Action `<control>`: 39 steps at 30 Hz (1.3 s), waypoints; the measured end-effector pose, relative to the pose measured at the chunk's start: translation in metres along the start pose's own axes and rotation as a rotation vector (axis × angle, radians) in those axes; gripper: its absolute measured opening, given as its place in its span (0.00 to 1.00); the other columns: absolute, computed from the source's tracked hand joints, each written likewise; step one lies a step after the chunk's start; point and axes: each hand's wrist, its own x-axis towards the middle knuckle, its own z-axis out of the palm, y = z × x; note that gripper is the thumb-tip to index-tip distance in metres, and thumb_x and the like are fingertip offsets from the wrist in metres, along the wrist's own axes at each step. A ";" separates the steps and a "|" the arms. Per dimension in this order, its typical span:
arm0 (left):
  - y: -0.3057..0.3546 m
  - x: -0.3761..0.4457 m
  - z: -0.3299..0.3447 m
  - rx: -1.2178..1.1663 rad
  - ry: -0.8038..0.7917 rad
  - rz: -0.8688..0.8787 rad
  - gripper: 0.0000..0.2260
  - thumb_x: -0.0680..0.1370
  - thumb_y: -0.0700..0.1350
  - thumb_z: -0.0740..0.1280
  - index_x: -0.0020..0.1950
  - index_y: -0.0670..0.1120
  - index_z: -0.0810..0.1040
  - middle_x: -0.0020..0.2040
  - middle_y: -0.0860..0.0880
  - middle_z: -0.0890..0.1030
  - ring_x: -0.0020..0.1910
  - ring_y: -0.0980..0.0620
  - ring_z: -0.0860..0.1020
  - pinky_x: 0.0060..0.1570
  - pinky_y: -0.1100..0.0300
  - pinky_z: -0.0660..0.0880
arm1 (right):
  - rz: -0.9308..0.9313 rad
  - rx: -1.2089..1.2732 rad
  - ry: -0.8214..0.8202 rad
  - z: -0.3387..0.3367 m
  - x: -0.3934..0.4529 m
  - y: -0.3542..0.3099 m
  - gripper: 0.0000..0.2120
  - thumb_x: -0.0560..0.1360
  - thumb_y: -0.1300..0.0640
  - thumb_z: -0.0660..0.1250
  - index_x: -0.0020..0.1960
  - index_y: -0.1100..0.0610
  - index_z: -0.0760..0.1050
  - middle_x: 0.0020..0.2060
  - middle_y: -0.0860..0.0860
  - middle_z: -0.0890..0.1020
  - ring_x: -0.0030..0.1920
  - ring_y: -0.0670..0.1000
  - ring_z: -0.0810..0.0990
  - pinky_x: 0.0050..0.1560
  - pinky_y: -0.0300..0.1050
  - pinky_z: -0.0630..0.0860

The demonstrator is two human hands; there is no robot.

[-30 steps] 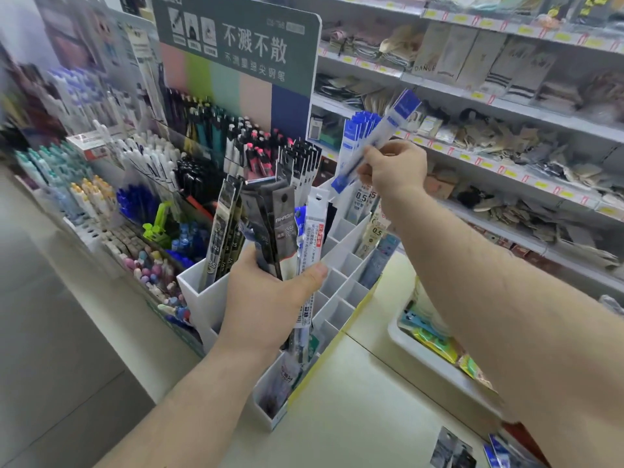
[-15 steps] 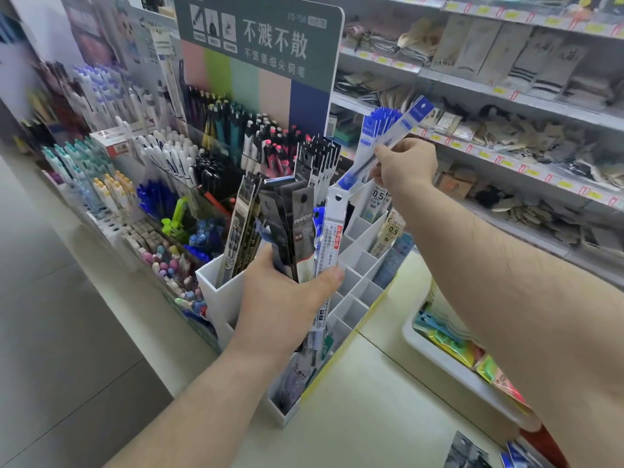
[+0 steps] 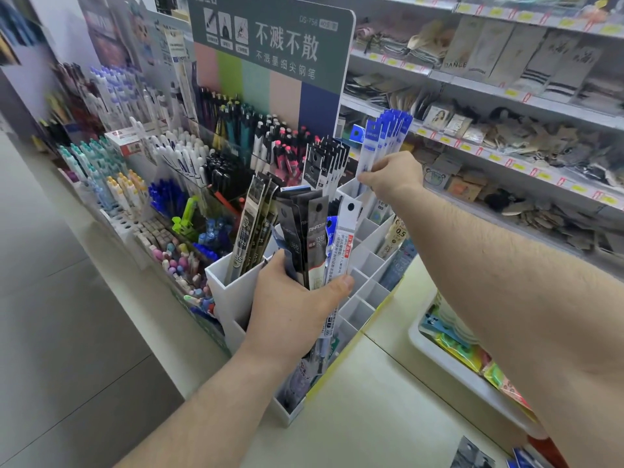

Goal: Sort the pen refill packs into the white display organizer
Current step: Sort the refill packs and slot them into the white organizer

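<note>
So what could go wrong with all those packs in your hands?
The left hand grips a fanned bundle of refill packs; one could slip out. The right hand is slotting a blue pack beside other blue packs in the white organizer, and might knock them askew.

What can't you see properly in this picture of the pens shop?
Head view only:
- Bottom ends of the dark refill packs: covered by the left hand.
- Lower part of the blue refill packs: behind the right hand.
- White display organizer front cells: hidden by the left arm.
- Pens at far left: blurred.
- Shelf price tags: too small.
</note>
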 end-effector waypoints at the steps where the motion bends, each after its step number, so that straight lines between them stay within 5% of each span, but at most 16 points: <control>1: -0.001 0.000 0.000 0.004 0.000 -0.004 0.13 0.70 0.40 0.78 0.50 0.50 0.80 0.42 0.58 0.86 0.42 0.59 0.84 0.40 0.67 0.80 | -0.002 -0.011 -0.002 0.000 0.000 -0.001 0.09 0.74 0.51 0.74 0.49 0.56 0.84 0.42 0.49 0.83 0.42 0.48 0.80 0.40 0.41 0.76; 8: -0.005 -0.002 0.005 0.010 -0.033 -0.030 0.13 0.70 0.40 0.78 0.51 0.47 0.81 0.42 0.56 0.86 0.42 0.57 0.84 0.42 0.65 0.79 | -0.009 0.081 0.008 -0.005 -0.004 0.008 0.10 0.74 0.53 0.74 0.52 0.57 0.84 0.48 0.49 0.83 0.49 0.51 0.82 0.53 0.51 0.82; 15: -0.007 -0.007 0.012 -0.011 -0.068 -0.055 0.13 0.70 0.39 0.78 0.50 0.50 0.80 0.43 0.57 0.86 0.43 0.59 0.84 0.45 0.62 0.77 | -0.182 -0.093 -0.033 -0.004 -0.010 0.005 0.06 0.78 0.54 0.69 0.44 0.54 0.82 0.37 0.45 0.80 0.40 0.45 0.78 0.44 0.43 0.75; 22: -0.008 -0.005 0.009 -0.023 -0.056 -0.071 0.13 0.70 0.39 0.77 0.51 0.50 0.80 0.43 0.55 0.86 0.44 0.57 0.84 0.47 0.58 0.79 | 0.061 0.013 -0.044 -0.009 -0.004 0.008 0.09 0.75 0.51 0.73 0.44 0.56 0.79 0.35 0.49 0.80 0.32 0.47 0.78 0.31 0.41 0.74; 27: -0.013 -0.004 0.012 -0.056 -0.098 -0.127 0.13 0.70 0.39 0.79 0.51 0.48 0.81 0.43 0.52 0.86 0.43 0.52 0.85 0.51 0.50 0.81 | 0.107 0.095 -0.012 -0.018 -0.027 0.020 0.11 0.75 0.52 0.72 0.42 0.60 0.81 0.32 0.52 0.79 0.31 0.48 0.75 0.38 0.48 0.78; 34: -0.020 -0.011 0.035 -0.263 -0.196 -0.278 0.08 0.72 0.32 0.74 0.48 0.41 0.81 0.36 0.46 0.83 0.34 0.49 0.80 0.38 0.56 0.80 | 0.212 0.721 -0.059 -0.040 -0.128 0.034 0.11 0.79 0.52 0.68 0.42 0.58 0.78 0.27 0.49 0.74 0.25 0.46 0.68 0.27 0.39 0.65; 37: -0.026 -0.013 0.040 -0.287 -0.234 -0.304 0.08 0.72 0.33 0.73 0.49 0.40 0.82 0.36 0.46 0.84 0.32 0.50 0.79 0.33 0.59 0.78 | 0.258 0.725 -0.166 -0.039 -0.179 0.043 0.15 0.76 0.45 0.70 0.41 0.56 0.77 0.28 0.48 0.73 0.25 0.46 0.66 0.28 0.39 0.62; 39: -0.030 -0.015 0.041 -0.303 -0.287 -0.315 0.08 0.72 0.31 0.72 0.49 0.39 0.81 0.35 0.46 0.82 0.32 0.50 0.78 0.32 0.59 0.77 | 0.226 0.657 -0.219 -0.035 -0.205 0.046 0.11 0.75 0.51 0.73 0.38 0.57 0.78 0.27 0.47 0.74 0.23 0.44 0.68 0.26 0.37 0.64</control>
